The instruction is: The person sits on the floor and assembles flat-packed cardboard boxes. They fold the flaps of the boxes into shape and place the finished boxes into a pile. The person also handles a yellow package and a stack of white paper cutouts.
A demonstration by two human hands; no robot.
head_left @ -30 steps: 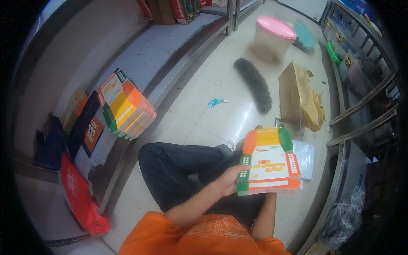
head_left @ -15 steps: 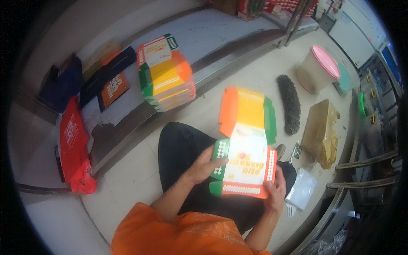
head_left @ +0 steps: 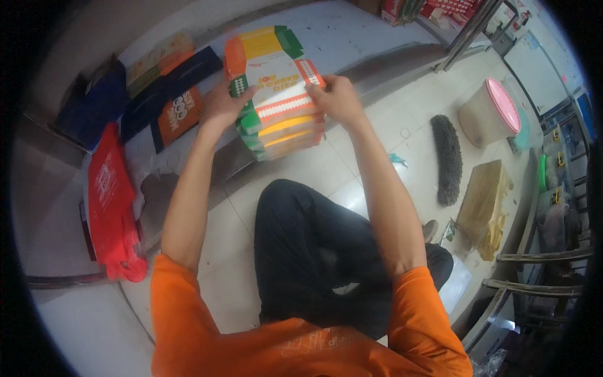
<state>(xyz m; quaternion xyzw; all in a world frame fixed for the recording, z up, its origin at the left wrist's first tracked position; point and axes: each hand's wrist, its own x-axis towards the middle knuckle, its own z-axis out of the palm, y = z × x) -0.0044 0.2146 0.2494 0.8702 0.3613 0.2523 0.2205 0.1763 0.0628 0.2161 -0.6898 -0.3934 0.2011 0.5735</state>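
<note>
At the shelf edge, my two outstretched arms reach to a folded cardboard box blank (head_left: 279, 70) in white, yellow, orange, red and green. My left hand (head_left: 221, 103) grips its green-checked left side, thumb on top. On the red-checked right side, my right hand (head_left: 340, 100) has its thumb over the edge. The blank lies on top of a stack of similar box blanks (head_left: 289, 133), whose layered front edges show below it, slightly blurred. Fingers under the cardboard are hidden.
Left on the shelf (head_left: 352, 38) lie dark blue and orange flat packages (head_left: 179, 116), beside a red bag (head_left: 113, 195). Across the tiled floor stand a pink-lidded tub (head_left: 487, 116), a grey fluffy mop head (head_left: 446, 160) and a taped brown carton (head_left: 482, 198). Metal racks line the right.
Both hands have carried the box blank from over my lap forward and left, onto the stack at the shelf edge. My arms are now stretched out, and the view has shifted slightly.
</note>
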